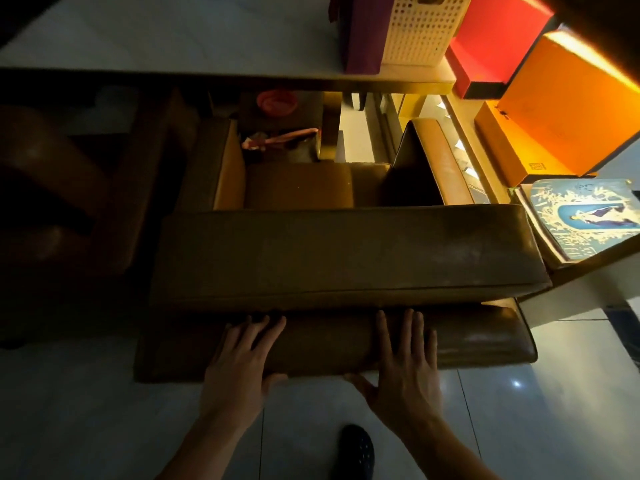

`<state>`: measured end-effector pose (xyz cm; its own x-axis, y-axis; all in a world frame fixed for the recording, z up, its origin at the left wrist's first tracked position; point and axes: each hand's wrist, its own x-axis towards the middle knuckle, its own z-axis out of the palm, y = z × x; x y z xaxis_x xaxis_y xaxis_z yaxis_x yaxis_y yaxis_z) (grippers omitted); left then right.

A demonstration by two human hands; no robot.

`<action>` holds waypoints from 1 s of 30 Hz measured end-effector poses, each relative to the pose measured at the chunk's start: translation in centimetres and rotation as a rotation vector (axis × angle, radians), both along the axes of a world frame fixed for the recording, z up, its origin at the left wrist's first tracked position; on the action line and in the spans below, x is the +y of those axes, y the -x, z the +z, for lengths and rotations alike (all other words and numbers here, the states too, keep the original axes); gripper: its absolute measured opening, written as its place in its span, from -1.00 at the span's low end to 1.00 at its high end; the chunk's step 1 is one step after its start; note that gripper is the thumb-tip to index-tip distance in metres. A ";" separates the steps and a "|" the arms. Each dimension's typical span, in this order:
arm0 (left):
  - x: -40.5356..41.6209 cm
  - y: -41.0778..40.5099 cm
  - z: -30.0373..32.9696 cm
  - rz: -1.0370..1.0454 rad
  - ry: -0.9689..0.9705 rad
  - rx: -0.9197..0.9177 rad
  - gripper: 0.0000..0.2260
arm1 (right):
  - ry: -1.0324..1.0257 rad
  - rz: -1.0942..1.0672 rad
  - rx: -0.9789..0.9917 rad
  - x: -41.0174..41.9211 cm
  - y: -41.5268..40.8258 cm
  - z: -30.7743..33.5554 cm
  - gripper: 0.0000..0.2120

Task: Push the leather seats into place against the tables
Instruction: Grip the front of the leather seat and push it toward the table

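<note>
A brown leather seat (346, 258) stands before me, seen from behind and above, its front under the edge of a white table (173, 43). My left hand (242, 362) and my right hand (405, 362) lie flat with straight fingers on the lower back panel of the seat, side by side, thumbs under its bottom edge. The seat cushion (301, 185) and both armrests show beyond the thick backrest. Another leather seat (45, 188) sits in shadow at the left.
On the table stand a perforated white basket (419, 29), a purple box (367, 32), a red box (495, 43) and an orange box (561, 109). A blue illustrated book (585, 216) lies at the right. Glossy tile floor (104, 427) surrounds my dark shoe (356, 452).
</note>
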<state>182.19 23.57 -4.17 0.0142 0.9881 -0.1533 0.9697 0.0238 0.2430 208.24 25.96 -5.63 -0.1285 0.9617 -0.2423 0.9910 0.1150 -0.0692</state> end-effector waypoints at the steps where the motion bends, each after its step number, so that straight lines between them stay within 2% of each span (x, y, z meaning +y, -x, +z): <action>1: -0.4 0.3 0.1 -0.012 0.008 0.004 -0.20 | -0.002 -0.007 0.009 -0.5 0.3 0.0 0.10; 11: 1.0 0.7 -0.4 -0.038 -0.082 0.040 -0.13 | -0.025 -0.021 0.052 1.2 0.8 -0.9 0.08; 21: 11.8 0.7 -1.4 -0.015 -0.101 0.061 -0.21 | -0.047 0.042 0.008 12.7 0.7 -0.3 0.10; 30: 17.5 -0.2 -1.0 0.041 -0.097 0.055 -0.20 | 0.044 0.139 -0.004 19.6 -0.7 1.5 -0.07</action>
